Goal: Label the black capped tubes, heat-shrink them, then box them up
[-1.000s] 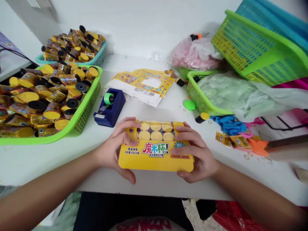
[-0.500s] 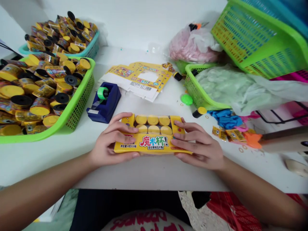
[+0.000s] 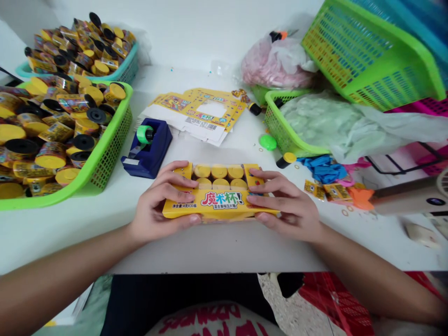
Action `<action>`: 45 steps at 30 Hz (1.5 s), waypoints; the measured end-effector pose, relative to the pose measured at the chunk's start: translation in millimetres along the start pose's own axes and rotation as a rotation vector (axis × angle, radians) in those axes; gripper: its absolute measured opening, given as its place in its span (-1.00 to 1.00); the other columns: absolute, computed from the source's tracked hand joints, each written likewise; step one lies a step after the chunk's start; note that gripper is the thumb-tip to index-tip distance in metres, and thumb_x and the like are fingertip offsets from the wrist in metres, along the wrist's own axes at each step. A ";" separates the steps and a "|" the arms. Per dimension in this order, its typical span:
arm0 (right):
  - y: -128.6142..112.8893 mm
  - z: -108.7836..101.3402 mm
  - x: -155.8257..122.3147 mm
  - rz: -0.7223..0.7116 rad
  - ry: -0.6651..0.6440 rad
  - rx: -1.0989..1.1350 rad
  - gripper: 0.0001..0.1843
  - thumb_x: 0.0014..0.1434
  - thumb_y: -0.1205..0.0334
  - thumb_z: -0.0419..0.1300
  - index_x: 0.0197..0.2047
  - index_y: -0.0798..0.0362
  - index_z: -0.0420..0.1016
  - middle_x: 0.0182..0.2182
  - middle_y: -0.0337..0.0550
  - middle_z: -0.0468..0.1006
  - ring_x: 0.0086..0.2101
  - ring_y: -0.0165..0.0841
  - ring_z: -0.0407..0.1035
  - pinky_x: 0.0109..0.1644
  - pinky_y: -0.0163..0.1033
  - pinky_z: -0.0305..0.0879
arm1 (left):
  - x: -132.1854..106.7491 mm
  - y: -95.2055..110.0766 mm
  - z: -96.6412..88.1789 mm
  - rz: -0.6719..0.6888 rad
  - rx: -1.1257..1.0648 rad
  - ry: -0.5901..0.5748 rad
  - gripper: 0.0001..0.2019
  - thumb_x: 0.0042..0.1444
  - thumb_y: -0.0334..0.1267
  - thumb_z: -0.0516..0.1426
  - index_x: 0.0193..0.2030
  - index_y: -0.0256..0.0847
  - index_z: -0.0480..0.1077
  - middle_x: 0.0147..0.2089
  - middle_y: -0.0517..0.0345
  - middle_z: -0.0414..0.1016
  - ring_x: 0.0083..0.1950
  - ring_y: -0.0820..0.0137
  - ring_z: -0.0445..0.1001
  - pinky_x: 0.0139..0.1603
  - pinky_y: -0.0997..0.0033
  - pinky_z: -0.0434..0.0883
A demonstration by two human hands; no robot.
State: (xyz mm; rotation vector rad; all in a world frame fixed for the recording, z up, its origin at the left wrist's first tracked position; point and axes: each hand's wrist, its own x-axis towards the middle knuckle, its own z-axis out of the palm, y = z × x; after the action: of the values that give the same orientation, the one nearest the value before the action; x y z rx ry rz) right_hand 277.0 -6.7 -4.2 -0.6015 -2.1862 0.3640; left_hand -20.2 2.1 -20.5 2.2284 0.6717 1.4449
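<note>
A yellow candy box (image 3: 224, 211) with a cut-out window lies near the table's front edge. Round yellow lids (image 3: 220, 172) in two rows show through its window. My left hand (image 3: 164, 200) grips the left end, fingers over the top and thumb along the front side. At the other end my right hand (image 3: 285, 203) holds the box the same way, fingers on the top and thumb at the front edge. The undersides of the box and of the palms are hidden. Beyond my left hand stands a blue tape dispenser (image 3: 150, 151) with a green core.
Flat unfolded cartons (image 3: 199, 123) lie behind the box. At left, a green basket (image 3: 115, 135) and a teal basket (image 3: 129, 70) hold many small candy jars. On the right are a green basket (image 3: 276, 126) with a plastic bag, a single jar (image 3: 286, 160) and a heat-sealer-like tool (image 3: 413, 191).
Both hands keep hold of the candy box, which tilts slightly so more of its front side shows. The whole view has shifted a little.
</note>
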 end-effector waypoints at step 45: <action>16.1 7.6 -8.3 -0.265 0.106 -0.271 -0.61 0.13 0.31 0.38 0.04 -0.05 0.53 -0.28 -0.24 0.66 -0.19 -0.30 0.52 0.12 0.09 0.47 | -2.6 -24.1 -37.6 -0.936 0.867 0.125 -0.16 0.15 -0.12 0.21 0.41 -0.48 -0.10 0.09 -0.46 0.47 0.04 -0.07 0.56 0.02 0.04 0.48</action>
State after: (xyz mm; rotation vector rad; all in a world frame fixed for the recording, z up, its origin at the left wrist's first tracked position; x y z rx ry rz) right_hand 280.3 2.0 -21.4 -0.4555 -2.1930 -0.1041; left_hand -59.9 22.6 -21.4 1.7805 2.3188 0.8423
